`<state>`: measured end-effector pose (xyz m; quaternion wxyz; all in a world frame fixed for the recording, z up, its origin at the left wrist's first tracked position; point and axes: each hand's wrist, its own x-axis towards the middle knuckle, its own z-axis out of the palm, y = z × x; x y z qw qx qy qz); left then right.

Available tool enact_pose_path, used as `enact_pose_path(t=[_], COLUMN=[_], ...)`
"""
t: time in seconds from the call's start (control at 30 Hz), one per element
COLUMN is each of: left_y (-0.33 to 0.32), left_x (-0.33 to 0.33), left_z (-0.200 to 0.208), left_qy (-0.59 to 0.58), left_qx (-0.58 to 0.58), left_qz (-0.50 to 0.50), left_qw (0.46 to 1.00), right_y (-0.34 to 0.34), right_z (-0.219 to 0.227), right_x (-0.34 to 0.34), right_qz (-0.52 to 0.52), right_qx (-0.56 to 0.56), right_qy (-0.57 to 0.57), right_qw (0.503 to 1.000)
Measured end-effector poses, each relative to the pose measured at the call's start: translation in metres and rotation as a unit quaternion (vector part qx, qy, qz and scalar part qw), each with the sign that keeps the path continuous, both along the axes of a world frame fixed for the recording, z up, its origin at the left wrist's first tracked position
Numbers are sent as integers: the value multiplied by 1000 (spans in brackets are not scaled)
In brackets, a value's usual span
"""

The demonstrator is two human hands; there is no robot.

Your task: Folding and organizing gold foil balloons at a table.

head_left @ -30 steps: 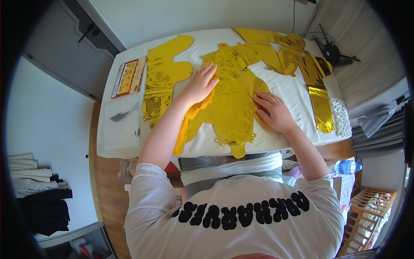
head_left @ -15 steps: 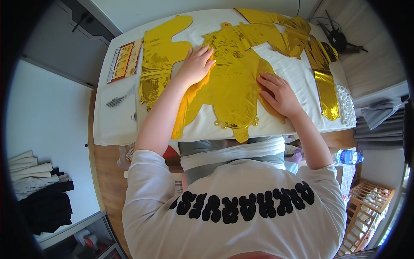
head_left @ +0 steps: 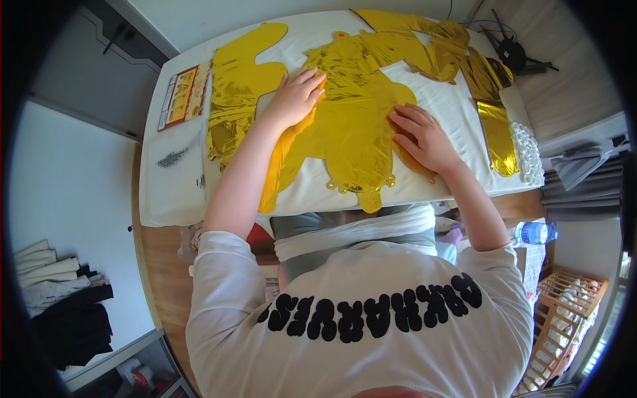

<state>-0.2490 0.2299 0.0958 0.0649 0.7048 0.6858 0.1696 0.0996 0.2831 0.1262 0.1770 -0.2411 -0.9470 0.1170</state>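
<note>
A large flat gold foil balloon point(head_left: 358, 139), uninflated and wrinkled in its upper part, lies on the white-covered table. My left hand point(head_left: 296, 99) rests palm down on its left side, fingers stretched out. Beneath that hand, a folded orange edge point(head_left: 284, 156) runs toward the table's near side. On the balloon's right side lies my right hand point(head_left: 426, 140), fingers spread and slightly bent. An orange-brown lobe point(head_left: 413, 162) shows below it. Small round tabs line the balloon's near end. Left of my left forearm is another flat gold foil piece point(head_left: 239, 86).
More gold foil point(head_left: 494, 136) stretches along the far right. A printed card point(head_left: 179, 96) and a clear plastic sheet point(head_left: 171, 162) lie at the left. White chain-like rings point(head_left: 529, 156) sit at the right edge, near a black stand point(head_left: 512, 54). A water bottle point(head_left: 536, 233) stands below right.
The whole view has shifted slightly. Both hands stay at nearly the same places on the foil. The lobe above my right hand now looks more yellow than orange-brown.
</note>
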Motion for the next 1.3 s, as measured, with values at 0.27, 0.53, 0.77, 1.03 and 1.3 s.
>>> enact_pose_path(t=[0.27, 0.53, 0.77, 1.03, 1.3], left_y=[-1, -1, -1, 0, 0], left_x=[3, 2, 2, 1, 2], left_z=[4, 9, 8, 4, 10], left_qy=[0, -46, -26, -14, -32], left_qx=[0, 3, 3, 5, 6], left_qz=[0, -8, -10, -16, -15], left_qw=[1000, 999, 1000, 1000, 999], right_y=[10, 42, 50, 39, 38], right_z=[25, 20, 4, 12, 8], right_x=[-3, -37, -50, -54, -50], right_qz=[3, 20, 49, -1, 1], right_qx=[-34, 29, 27, -57, -88], right_qy=[-49, -31, -22, 22, 14], right_qw=[998, 999, 998, 998, 996])
